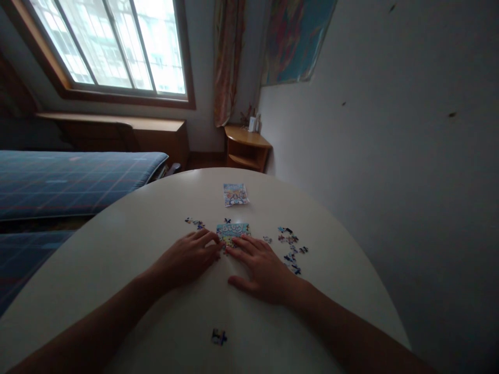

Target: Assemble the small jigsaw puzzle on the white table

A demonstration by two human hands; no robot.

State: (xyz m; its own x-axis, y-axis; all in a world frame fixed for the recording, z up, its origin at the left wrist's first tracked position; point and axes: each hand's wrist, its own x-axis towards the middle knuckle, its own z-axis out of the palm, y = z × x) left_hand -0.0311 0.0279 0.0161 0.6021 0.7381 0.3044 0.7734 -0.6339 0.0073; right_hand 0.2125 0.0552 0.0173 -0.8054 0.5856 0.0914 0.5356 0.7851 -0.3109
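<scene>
A small, partly joined jigsaw puzzle (233, 231) lies on the round white table (128, 244). My left hand (189, 257) rests flat on the table with its fingers stretched out, the fingertips touching the puzzle's near left edge. My right hand (262, 266) also lies flat with fingers spread, its fingertips on the puzzle's near right edge. Neither hand holds anything. Loose pieces (290, 246) are scattered to the right of my right hand, a few more pieces (195, 223) lie left of the puzzle, and one single piece (219, 336) sits near me between my forearms.
A picture card (235, 194) lies beyond the puzzle. A wall (390, 130) stands close on the right. A bed with a blue checked cover (66, 179) is on the left, with a window (117, 47) and a small wooden corner shelf (246, 148) behind the table.
</scene>
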